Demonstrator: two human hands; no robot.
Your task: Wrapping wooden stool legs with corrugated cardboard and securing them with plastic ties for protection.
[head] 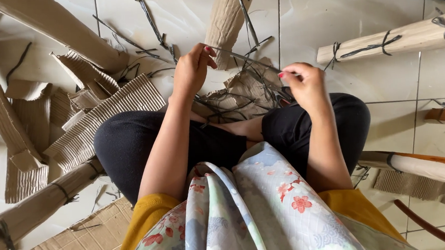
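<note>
The person sits cross-legged on the white tiled floor point(388, 75), black-clad knees spread wide and a flowered cloth point(250, 212) draped down the lap. Both hands are raised over the gap between the knees, and a thin dark strip point(243, 58) runs taut between them. The left hand point(192, 68) pinches one end of that strip between thumb and fingertips, fingers curled in around it. The right hand point(304, 81) is closed in the same way on the other end, thumb pressed against the forefinger. Just below the hands, a loose tangle of dark strips point(231, 100) lies on a torn piece of brown cardboard point(243, 86) in front of the crossed legs. To the person's left, torn sheets of corrugated cardboard point(100, 116) are scattered over the floor, ribbed side up. A cardboard-wrapped leg point(28, 214) tied with dark bands lies near the left knee, a second one point(396, 40) lies across the floor beyond the right hand, and a third point(230, 16) points away just past the left hand.
</note>
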